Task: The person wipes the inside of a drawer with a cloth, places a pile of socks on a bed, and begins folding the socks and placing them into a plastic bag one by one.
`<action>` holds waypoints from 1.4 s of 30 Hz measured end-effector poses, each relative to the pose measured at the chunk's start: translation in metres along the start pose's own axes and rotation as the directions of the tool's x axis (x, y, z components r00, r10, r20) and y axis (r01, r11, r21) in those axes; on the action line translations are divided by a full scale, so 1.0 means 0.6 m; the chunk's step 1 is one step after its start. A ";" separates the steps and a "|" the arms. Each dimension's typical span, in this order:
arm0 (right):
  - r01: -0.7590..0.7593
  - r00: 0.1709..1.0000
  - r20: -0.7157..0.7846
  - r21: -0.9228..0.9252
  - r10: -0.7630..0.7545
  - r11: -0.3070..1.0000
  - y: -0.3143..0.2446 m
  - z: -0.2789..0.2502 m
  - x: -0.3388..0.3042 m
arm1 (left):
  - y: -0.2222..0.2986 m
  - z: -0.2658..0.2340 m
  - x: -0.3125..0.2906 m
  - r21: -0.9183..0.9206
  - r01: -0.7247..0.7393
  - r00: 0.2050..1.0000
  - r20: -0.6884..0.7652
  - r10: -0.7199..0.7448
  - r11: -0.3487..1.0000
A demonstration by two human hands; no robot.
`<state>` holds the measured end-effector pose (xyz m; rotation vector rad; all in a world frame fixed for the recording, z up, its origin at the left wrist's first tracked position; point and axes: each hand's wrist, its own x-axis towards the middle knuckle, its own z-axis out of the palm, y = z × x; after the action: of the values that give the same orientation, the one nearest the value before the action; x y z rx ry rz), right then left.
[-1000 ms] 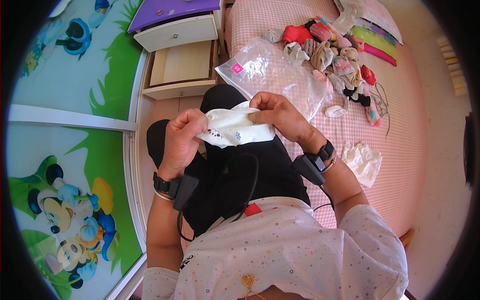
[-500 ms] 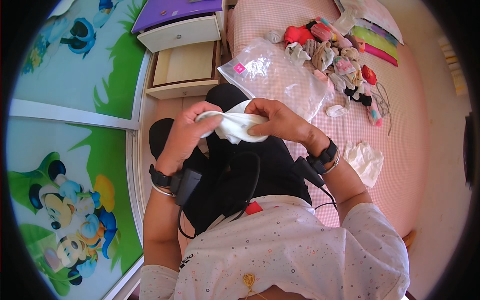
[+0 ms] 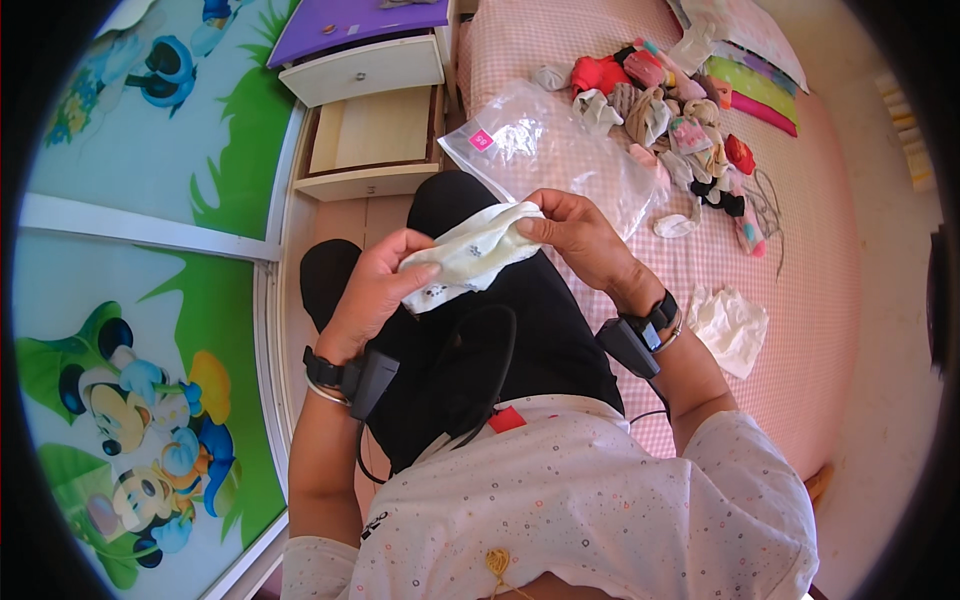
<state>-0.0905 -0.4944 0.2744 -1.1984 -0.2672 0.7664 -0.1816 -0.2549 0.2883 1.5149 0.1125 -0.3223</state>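
Observation:
A white sock (image 3: 468, 256) with small dark prints is stretched flat above my lap. My left hand (image 3: 378, 282) pinches its lower-left end between thumb and fingers. At the upper-right end, the thumb and fingers of my right hand (image 3: 582, 238) grip the other edge. The sock slants upward from left to right, over my dark trousers (image 3: 540, 330). To the far right on the bed lies a heap of mixed socks (image 3: 650, 110), in red, pink, grey, beige and black.
A clear plastic bag (image 3: 560, 150) lies between my knees and the heap on the checked bedspread (image 3: 800, 280). A crumpled white cloth (image 3: 728, 330) is beside my right forearm. An open drawer (image 3: 370, 183) juts from the purple-topped cabinet (image 3: 350, 25). Sliding panels (image 3: 150, 240) stand at left.
The sock has gone from bunched and twisted to spread flat, showing its prints. My left hand has moved slightly down, and my right hand slightly right.

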 end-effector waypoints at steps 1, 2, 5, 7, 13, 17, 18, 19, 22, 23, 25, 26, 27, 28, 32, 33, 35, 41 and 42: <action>0.007 1.000 0.011 0.024 -0.007 1.000 0.000 0.004 -0.001 | 0.010 0.006 0.001 -0.017 0.001 0.999 0.033 0.000 1.000; 0.013 1.000 0.021 0.048 -0.014 0.999 0.000 0.007 -0.001 | 0.019 0.013 0.002 -0.018 0.001 0.999 0.033 0.000 1.000; 0.009 1.000 0.011 -0.027 -0.009 1.000 0.005 0.017 0.002 | 0.030 0.029 0.011 -0.007 0.010 0.994 0.108 -0.009 1.000; 0.005 1.000 0.006 -0.019 -0.005 1.000 0.003 0.027 0.002 | 0.024 0.036 0.024 0.074 -0.118 0.985 0.139 0.107 0.990; 0.009 1.000 0.001 0.051 -0.009 0.999 0.011 0.037 0.001 | 0.018 0.046 0.041 0.148 -0.185 0.982 0.007 0.186 0.971; 0.017 1.000 0.009 0.072 -0.017 0.997 0.018 0.026 0.004 | 0.006 0.031 0.038 -0.097 -0.189 0.981 -0.065 0.183 0.977; 0.017 1.000 0.008 0.072 -0.017 0.997 0.019 0.024 0.004 | 0.003 0.033 0.038 -0.097 -0.189 0.981 -0.064 0.183 0.977; -0.002 1.000 0.018 0.080 0.000 0.997 0.019 0.022 0.005 | 0.001 0.035 0.038 -0.134 -0.215 0.974 -0.096 0.203 0.967; -0.016 0.998 0.059 0.135 0.008 0.991 0.025 0.018 0.006 | 0.006 0.046 0.038 -0.166 -0.255 0.961 -0.153 0.230 0.953; -0.014 0.996 0.089 0.182 -0.002 0.983 0.026 0.017 0.005 | 0.008 0.049 0.038 -0.163 -0.267 0.955 -0.178 0.238 0.950; -0.044 0.999 0.028 0.174 0.040 0.984 0.013 0.033 0.000 | 0.005 0.046 0.037 -0.104 -0.265 0.956 -0.156 0.248 0.958; -0.073 0.996 -0.037 0.167 0.081 0.983 0.009 0.039 -0.001 | 0.004 0.045 0.037 -0.047 -0.264 0.958 -0.131 0.256 0.963; -0.072 0.996 -0.038 0.167 0.080 0.983 0.011 0.037 -0.001 | 0.004 0.047 0.037 -0.047 -0.264 0.958 -0.129 0.256 0.963; -0.012 0.998 -0.052 0.137 0.020 0.990 0.014 0.034 0.001 | 0.004 0.051 0.037 -0.068 -0.255 0.962 -0.116 0.246 0.965; 0.085 0.993 -0.094 0.123 -0.074 0.989 0.005 0.056 0.004 | 0.006 0.055 0.035 -0.072 -0.200 0.979 -0.060 0.196 0.977; 0.085 0.993 -0.095 0.123 -0.074 0.989 0.006 0.054 0.004 | 0.005 0.057 0.036 -0.072 -0.199 0.979 -0.059 0.195 0.977; -0.031 0.995 0.099 0.002 0.030 1.000 0.007 0.044 0.006 | 0.002 0.059 0.038 -0.097 -0.223 0.975 -0.042 0.220 0.970; -0.043 0.997 -0.061 -0.072 0.038 0.996 0.013 0.001 -0.017 | -0.007 0.029 0.000 0.110 0.107 0.976 0.177 -0.125 0.988; -0.087 0.994 -0.081 -0.188 0.073 0.978 0.019 -0.011 -0.029 | -0.014 0.021 -0.009 0.208 0.107 0.964 0.217 -0.153 0.972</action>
<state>-0.1039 -0.5089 0.2653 -1.4234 -0.2365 0.7780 -0.1909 -0.2669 0.2822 1.6545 -0.0050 -0.6291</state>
